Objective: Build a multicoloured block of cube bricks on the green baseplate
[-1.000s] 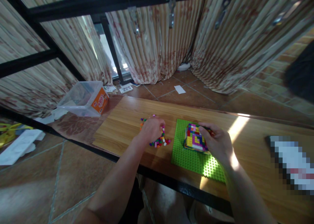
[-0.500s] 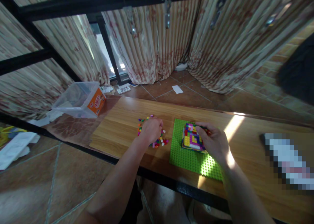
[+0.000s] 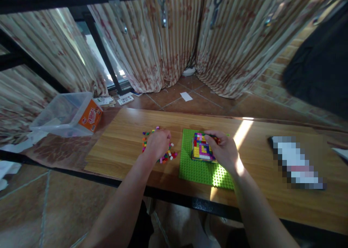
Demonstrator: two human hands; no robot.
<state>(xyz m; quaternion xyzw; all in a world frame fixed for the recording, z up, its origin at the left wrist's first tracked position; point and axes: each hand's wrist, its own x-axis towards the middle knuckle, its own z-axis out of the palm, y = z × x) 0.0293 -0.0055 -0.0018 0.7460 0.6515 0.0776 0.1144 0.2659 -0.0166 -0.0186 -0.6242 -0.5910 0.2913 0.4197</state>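
Note:
My left hand (image 3: 158,143) is over a loose pile of small coloured toy bricks (image 3: 165,158) on the wooden table. Its fingers curl down into the pile, and the fingertips are hidden behind the hand, so what they pinch does not show. To the right, a low block built of many coloured toy bricks (image 3: 200,151) sits on a green studded baseplate (image 3: 187,171). My right hand (image 3: 225,149) grips this block at its right side, thumb over the top and fingers around the far edge. The hand covers the block's right part.
A clear plastic box (image 3: 61,126) with an orange label stands beyond the table's left end. On the right of the tabletop (image 3: 255,161) lies a dark-edged flat object (image 3: 296,164), blurred out. Papers (image 3: 125,99) are on the tiled floor near the curtains (image 3: 152,52).
The whole view has swung a little to the right, so everything sits farther left. My left hand stays at the loose bricks and my right hand stays on the built block.

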